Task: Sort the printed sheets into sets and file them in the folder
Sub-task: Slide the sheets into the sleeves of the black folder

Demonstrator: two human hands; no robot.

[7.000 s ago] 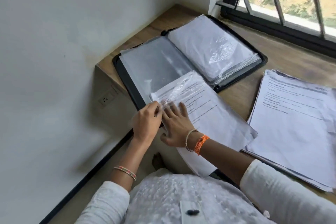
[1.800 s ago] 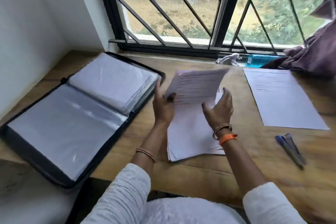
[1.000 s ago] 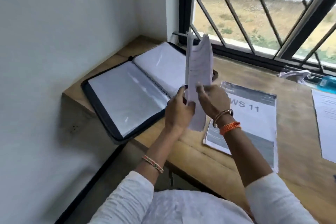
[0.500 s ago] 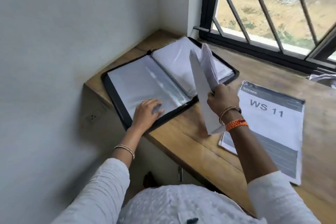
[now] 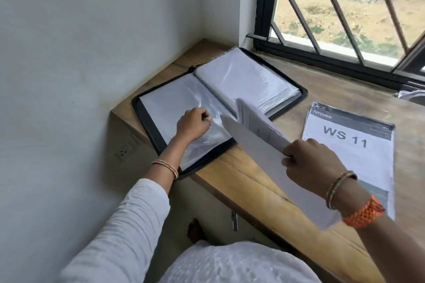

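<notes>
Filing step: left hand (image 5: 192, 124) pinches open a sleeve (image 5: 184, 108) in the folder (image 5: 147, 119); right hand (image 5: 309, 163), beside the folder, grips a set (image 5: 250, 135), which next needs feeding into that opening.

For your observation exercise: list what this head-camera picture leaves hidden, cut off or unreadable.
- Print on the held sheets: blurred and too small.
- Stack lower part: hidden behind the right hand.
- Left hand fingertips on the sleeve: curled under, hidden.
- Crumpled thing: cut off by the right edge.
</notes>
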